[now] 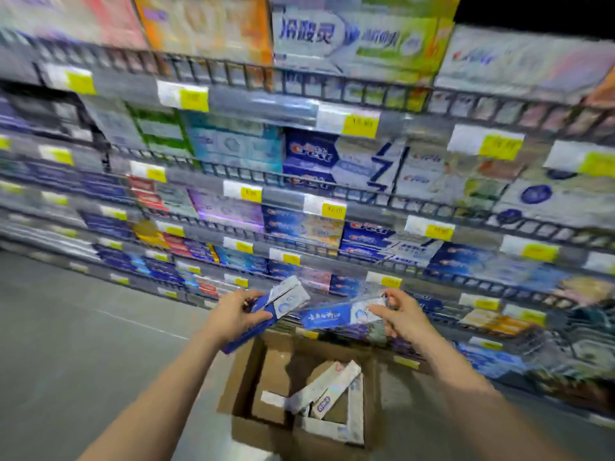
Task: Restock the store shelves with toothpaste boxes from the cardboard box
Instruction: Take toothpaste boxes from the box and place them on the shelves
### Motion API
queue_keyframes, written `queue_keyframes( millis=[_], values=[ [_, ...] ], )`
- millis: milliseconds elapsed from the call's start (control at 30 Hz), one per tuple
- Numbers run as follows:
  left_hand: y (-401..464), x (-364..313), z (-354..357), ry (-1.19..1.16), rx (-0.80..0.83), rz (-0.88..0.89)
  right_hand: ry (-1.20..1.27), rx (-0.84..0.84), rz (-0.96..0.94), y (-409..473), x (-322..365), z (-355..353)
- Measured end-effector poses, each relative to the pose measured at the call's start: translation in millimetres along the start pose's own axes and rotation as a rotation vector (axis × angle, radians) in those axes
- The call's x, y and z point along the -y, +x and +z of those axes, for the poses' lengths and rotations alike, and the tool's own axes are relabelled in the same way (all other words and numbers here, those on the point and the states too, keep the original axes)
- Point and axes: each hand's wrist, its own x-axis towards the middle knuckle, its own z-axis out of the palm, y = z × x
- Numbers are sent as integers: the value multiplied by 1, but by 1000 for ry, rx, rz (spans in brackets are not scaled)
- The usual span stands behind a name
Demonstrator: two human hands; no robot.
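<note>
My left hand grips a blue and white toothpaste box, tilted with its white end up toward the shelves. My right hand holds a second blue and white toothpaste box by its right end, lying almost level in front of a low shelf. Both boxes hang above the open cardboard box on the floor. Inside it lie several white toothpaste boxes, loosely crossed. The view is blurred by motion.
Store shelves with wire front rails and yellow price tags run from left to right, packed with toothpaste boxes in blue, white, green and orange. The grey floor stretches to the left of the cardboard box.
</note>
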Motion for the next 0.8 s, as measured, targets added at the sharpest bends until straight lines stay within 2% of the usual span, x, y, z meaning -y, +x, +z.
queue_keyframes(
  millis=[133, 267, 567, 800],
  values=[
    [-55, -28, -73, 38, -67, -35, -12, 12, -94, -49, 73, 2],
    [-105, -32, -136, 89, -207, -111, -12, 93, -157, -78, 121, 22],
    [-222, 12, -266, 173, -417, -119, 3, 136, -303, -143, 205, 128],
    [-310, 83, -366, 232, -468, -135, 99, 135, -355, -200, 250, 242]
  ],
)
